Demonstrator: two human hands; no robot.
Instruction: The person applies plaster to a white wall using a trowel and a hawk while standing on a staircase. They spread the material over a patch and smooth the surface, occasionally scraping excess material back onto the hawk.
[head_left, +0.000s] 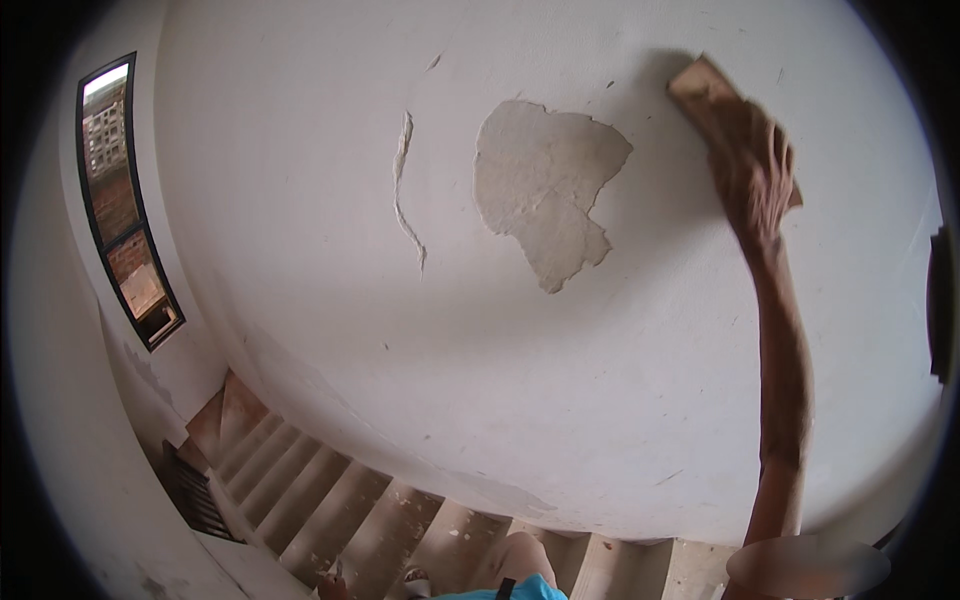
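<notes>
My right hand (752, 170), fingers closed round a flat tan sanding sheet or pad (702, 90), is raised against the white wall (560, 360) at the upper right. To its left is an irregular patch of exposed plaster (540, 185), with a long narrow flaking crack (402, 175) farther left. My left hand (332, 588) is low at the bottom edge, mostly cut off, closed on a small tool (338, 570), apparently a scraper, too small to make out clearly.
Paint-spotted concrete stairs (310, 505) run along the bottom, with my legs (525, 560) over them. A dark railing (195, 490) and a narrow black-framed window (130, 200) are on the left. A dark object (938, 300) sits at the right rim; the lower right is partly blurred.
</notes>
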